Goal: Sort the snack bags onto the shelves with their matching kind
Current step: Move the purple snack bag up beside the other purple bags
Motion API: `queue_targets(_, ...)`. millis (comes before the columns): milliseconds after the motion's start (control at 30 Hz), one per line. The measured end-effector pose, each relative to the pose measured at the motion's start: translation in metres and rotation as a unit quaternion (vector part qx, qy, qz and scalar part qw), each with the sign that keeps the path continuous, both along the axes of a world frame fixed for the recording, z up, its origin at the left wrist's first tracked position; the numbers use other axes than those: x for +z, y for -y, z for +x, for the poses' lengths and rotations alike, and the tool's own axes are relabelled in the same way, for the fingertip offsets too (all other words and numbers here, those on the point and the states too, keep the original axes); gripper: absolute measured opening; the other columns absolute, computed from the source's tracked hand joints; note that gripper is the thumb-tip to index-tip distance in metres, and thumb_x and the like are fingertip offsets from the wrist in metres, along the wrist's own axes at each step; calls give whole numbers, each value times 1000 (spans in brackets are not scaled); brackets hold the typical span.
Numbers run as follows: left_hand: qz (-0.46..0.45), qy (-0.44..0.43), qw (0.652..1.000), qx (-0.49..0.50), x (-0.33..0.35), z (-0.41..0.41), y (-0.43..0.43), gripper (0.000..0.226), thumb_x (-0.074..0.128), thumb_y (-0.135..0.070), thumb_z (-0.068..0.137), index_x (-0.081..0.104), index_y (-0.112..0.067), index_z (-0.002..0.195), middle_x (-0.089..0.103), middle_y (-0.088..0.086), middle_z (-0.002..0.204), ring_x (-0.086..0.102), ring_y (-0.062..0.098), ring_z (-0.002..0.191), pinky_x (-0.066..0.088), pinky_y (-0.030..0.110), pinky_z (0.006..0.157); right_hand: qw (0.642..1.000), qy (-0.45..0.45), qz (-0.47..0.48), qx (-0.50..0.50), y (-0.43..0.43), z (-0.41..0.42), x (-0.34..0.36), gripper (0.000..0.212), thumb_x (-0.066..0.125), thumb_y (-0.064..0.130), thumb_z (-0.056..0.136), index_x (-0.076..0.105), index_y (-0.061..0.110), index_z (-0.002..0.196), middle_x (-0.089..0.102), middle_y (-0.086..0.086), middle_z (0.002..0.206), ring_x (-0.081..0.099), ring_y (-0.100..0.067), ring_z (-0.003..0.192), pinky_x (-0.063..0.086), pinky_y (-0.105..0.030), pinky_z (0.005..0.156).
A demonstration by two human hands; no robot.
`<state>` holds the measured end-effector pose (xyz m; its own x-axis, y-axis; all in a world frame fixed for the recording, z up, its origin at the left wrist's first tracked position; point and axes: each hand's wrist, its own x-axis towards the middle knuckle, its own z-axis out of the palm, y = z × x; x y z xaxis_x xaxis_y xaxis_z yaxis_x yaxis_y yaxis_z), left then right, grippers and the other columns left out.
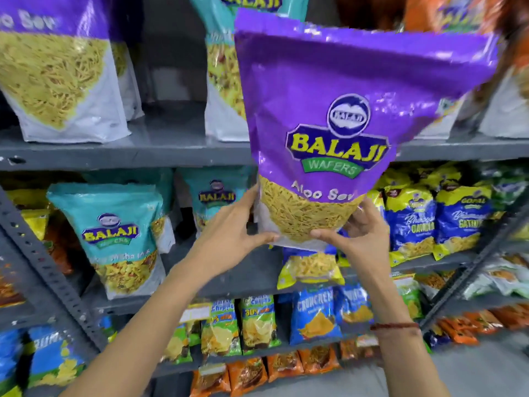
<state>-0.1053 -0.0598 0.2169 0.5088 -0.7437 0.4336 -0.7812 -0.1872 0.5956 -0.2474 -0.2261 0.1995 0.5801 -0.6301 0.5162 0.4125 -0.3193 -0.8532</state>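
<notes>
I hold a large purple Balaji Aloo Sev bag [343,116] upright in front of the grey shelves. My left hand [237,224] grips its lower left corner, and my right hand [360,233] grips its lower right edge. The bag is raised to the height of the upper shelf [160,144]. Another purple Aloo Sev bag [57,67] stands at the left of that shelf. A teal Balaji mix bag [223,67] stands behind the held bag, partly hidden by it.
Teal Balaji bags [114,239] stand on the middle shelf at the left. Blue and yellow Gopal bags [429,222] fill its right side. Lower shelves hold green chip bags [243,325], blue Cruncheez bags [315,313] and orange packs [257,373]. Orange bags [429,12] are at the top right.
</notes>
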Motion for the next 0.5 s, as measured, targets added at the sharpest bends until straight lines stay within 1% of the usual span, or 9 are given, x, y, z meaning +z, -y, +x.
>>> queue_targets(67,-13,3,1000,-23,22,-6,14,74,76,-42,71,35,-34,132,66,-3,121,62,22,108,50,44,88,1000,31,2,-4,13,-7,20,77,92,41,37,61,25,105,74,2,95,67,-17,91,55,-31,83)
queue_targets(133,-29,12,998,-48,47,-11,32,75,73,-48,70,33,-36,132,67,-1,119,63,24,106,50,44,88,998,50,-13,-21,29,-12,42,87,92,41,38,57,12,112,72,-10,100,66,-22,94,54,-39,86)
queue_targets(167,-35,21,998,-55,58,-11,42,76,71,-51,69,31,-37,132,67,-1,120,62,25,109,50,44,89,998,58,-22,-25,38,-14,52,87,92,40,39,56,10,113,71,-14,101,66,-23,95,54,-40,86)
queue_targets(200,-38,38,997,-59,71,-12,51,78,71,-52,70,29,-37,133,66,1,121,61,26,111,50,44,89,997,65,-28,-26,47,-15,62,84,92,39,41,57,11,112,71,-13,102,66,-22,95,54,-37,85)
queue_targets(300,-34,100,993,-46,99,-10,80,82,71,-46,75,24,-27,141,63,7,124,59,31,108,49,43,85,995,77,-52,-34,72,-13,88,67,90,31,47,59,21,105,74,3,95,66,-12,92,53,-25,80)
queue_targets(367,-30,115,992,-43,112,-7,97,81,69,-47,77,25,-21,140,62,13,123,57,33,109,48,45,85,994,78,-68,-40,89,-8,101,59,85,17,54,56,22,105,75,12,91,65,-5,90,52,-21,79)
queue_targets(400,-23,118,992,-37,118,-4,106,79,69,-47,77,27,-18,138,61,16,120,57,35,108,48,46,84,994,78,-70,-43,97,-5,106,55,81,14,57,55,22,105,74,14,87,65,-2,87,52,-18,78)
queue_targets(433,-16,111,993,-29,122,-1,114,76,69,-48,77,30,-15,134,61,20,116,56,37,106,48,46,82,993,79,-72,-42,104,-2,112,52,78,15,59,54,22,105,74,16,84,65,0,84,52,-17,77)
queue_targets(500,-10,88,996,-23,131,6,128,71,70,-47,77,36,-11,127,60,24,113,56,40,104,47,45,78,994,66,-81,-41,117,6,122,56,83,29,59,54,23,106,74,15,86,66,-2,86,52,-18,78)
